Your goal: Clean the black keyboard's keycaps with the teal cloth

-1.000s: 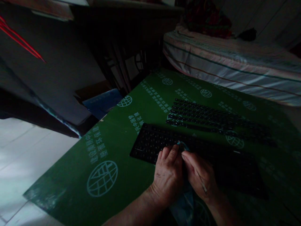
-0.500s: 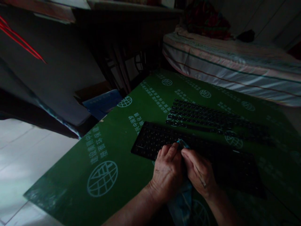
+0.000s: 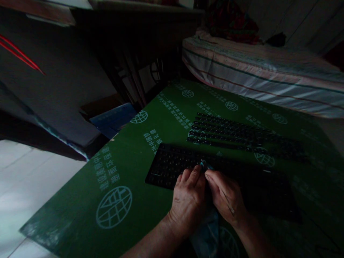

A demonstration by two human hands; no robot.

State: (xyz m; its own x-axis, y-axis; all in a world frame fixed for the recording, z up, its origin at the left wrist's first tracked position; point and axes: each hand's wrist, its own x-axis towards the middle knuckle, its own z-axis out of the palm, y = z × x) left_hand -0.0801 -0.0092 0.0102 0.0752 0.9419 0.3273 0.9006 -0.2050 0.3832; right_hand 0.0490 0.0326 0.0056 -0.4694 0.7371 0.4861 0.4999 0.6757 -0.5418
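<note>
A black keyboard [image 3: 172, 161] lies across the green board with its keycaps off, bare key posts showing at its left end. My left hand [image 3: 189, 197] is closed on a blue cloth [image 3: 208, 229], fingertips low over the keyboard's middle. The cloth's end pokes up between both hands, and the rest hangs below them. Close beside it, my right hand [image 3: 225, 193] pinches a thin stick [image 3: 228, 202] whose rear end lies across the hand. The stick's front tip is hidden at the cloth. Behind the keyboard, loose black keycaps [image 3: 228, 130] lie in several rows.
The green board [image 3: 67, 215] carries printed globes and lettering. A bed with a striped sheet [image 3: 255, 79] stands behind it. On the left are a dark table [image 3: 150, 28], a blue flat item [image 3: 113, 118] and a red cord [image 3: 21, 53]. A cable [image 3: 319, 229] runs at right.
The view has shifted slightly, so the board and the things on it appear a little further left. Both hands stay at the keyboard's middle with the cloth and stick.
</note>
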